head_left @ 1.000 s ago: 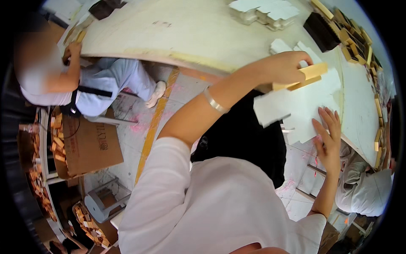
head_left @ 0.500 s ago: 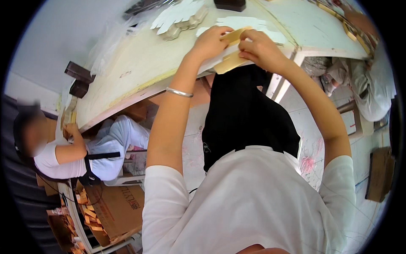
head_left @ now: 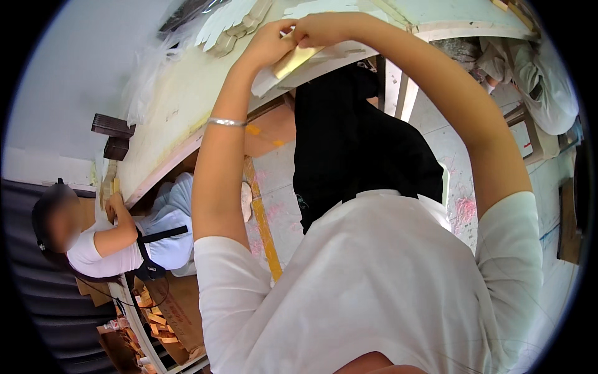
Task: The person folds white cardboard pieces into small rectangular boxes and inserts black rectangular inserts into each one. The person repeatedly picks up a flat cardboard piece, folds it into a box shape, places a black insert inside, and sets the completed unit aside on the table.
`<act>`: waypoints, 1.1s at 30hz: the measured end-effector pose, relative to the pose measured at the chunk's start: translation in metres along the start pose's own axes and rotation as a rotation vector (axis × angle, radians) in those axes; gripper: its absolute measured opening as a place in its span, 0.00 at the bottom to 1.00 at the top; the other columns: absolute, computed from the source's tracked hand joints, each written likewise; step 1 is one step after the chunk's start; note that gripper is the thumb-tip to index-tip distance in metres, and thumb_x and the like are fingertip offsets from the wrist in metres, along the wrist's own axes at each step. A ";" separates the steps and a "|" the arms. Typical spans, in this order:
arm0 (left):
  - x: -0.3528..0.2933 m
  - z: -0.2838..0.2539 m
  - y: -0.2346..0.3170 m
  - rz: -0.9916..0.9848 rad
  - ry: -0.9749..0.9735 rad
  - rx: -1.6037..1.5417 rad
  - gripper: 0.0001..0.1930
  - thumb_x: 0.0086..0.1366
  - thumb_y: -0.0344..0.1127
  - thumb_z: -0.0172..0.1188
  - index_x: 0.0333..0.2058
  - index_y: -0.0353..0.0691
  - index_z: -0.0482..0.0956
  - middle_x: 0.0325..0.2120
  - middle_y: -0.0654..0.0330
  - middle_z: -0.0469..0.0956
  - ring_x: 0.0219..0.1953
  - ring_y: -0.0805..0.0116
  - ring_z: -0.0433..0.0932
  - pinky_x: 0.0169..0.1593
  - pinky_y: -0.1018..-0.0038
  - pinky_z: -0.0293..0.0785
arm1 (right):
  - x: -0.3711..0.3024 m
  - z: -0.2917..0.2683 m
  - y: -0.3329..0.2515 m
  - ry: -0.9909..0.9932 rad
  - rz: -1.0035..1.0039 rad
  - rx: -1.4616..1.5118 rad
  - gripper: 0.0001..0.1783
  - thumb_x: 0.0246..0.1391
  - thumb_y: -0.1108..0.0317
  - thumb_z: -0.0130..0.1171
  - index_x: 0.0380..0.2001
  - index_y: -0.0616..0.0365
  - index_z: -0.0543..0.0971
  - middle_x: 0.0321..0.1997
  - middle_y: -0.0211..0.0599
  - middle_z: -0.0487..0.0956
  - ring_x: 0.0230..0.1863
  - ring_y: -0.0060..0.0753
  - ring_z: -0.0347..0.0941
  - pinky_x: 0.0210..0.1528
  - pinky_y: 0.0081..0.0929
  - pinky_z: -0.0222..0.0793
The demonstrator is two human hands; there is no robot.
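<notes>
Both arms raised and stretched forward from the white short sleeves, forearms converging at the near edge of the table (head_left: 187,106); left arm nearly straight, a thin silver bangle (head_left: 225,122) round its wrist; right arm bent at the elbow, coming in from the right and slightly higher.

Left hand (head_left: 269,45) curled, fingers narrowed in a pinch on the upper left edge of a small tan card piece (head_left: 293,60); right hand (head_left: 324,28) just beside it, touching or almost touching the left, fingers folded down onto the same piece from above; both hands closed on it, no gap showing between fingertips and card.

Card piece: flat, stiff-looking, pale yellow-tan, roughly rectangular, tilted; it sits directly under the two hands, over a white flat sheet (head_left: 274,78) that juts past the table edge.

Table top pale cream, smooth, curved by the lens; beyond the left hand a stack of white cut-out blanks (head_left: 233,22) with notched outlines. Below the hands, a black garment (head_left: 355,143), matte.

Far to the left and below the left arm, another person (head_left: 118,240) in white sits low at the table edge, one hand (head_left: 115,204) up on small wooden pieces.
</notes>
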State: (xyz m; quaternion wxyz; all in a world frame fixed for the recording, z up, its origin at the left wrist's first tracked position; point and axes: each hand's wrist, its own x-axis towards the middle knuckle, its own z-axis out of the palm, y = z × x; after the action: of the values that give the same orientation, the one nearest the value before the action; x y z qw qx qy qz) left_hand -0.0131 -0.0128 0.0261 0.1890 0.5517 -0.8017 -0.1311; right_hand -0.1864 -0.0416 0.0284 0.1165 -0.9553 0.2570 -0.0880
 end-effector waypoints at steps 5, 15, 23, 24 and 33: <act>-0.015 -0.017 0.006 0.115 -0.109 -0.132 0.27 0.56 0.30 0.54 0.57 0.40 0.70 0.45 0.52 0.78 0.44 0.62 0.77 0.51 0.70 0.71 | -0.007 0.016 0.020 0.171 -0.116 0.073 0.11 0.53 0.65 0.54 0.38 0.56 0.80 0.36 0.42 0.81 0.39 0.45 0.76 0.42 0.38 0.69; -0.024 -0.015 0.042 0.045 0.296 -0.098 0.27 0.45 0.16 0.45 0.47 0.40 0.71 0.47 0.55 0.66 0.50 0.64 0.66 0.45 0.72 0.69 | -0.030 -0.024 0.037 0.381 -0.371 -0.248 0.11 0.43 0.71 0.58 0.34 0.55 0.78 0.34 0.33 0.76 0.41 0.39 0.72 0.44 0.30 0.65; -0.034 0.010 0.032 -0.005 0.070 -0.365 0.07 0.57 0.22 0.55 0.35 0.38 0.75 0.41 0.55 0.65 0.31 0.60 0.74 0.33 0.71 0.70 | -0.056 0.008 0.037 0.309 -0.388 0.463 0.17 0.42 0.70 0.68 0.37 0.58 0.75 0.47 0.43 0.69 0.36 0.45 0.69 0.39 0.37 0.68; -0.033 0.007 0.028 -0.030 0.013 -0.427 0.07 0.57 0.24 0.57 0.36 0.38 0.75 0.41 0.56 0.65 0.32 0.61 0.74 0.33 0.72 0.71 | -0.057 0.007 0.034 0.296 -0.369 0.448 0.15 0.42 0.70 0.68 0.35 0.58 0.75 0.47 0.43 0.69 0.35 0.44 0.69 0.39 0.37 0.67; -0.041 -0.001 0.026 0.114 -0.117 -0.409 0.21 0.48 0.29 0.72 0.42 0.39 0.77 0.43 0.58 0.71 0.37 0.68 0.74 0.34 0.78 0.76 | -0.046 0.001 0.046 0.188 -0.204 0.693 0.10 0.44 0.81 0.63 0.25 0.63 0.70 0.38 0.37 0.67 0.25 0.30 0.65 0.28 0.24 0.62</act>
State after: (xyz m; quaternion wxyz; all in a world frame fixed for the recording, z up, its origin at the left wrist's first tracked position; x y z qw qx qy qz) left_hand -0.0215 0.0344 0.0312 0.2570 0.4470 -0.7981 -0.3118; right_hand -0.2470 -0.0564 0.0103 0.3994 -0.8677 0.1252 -0.2682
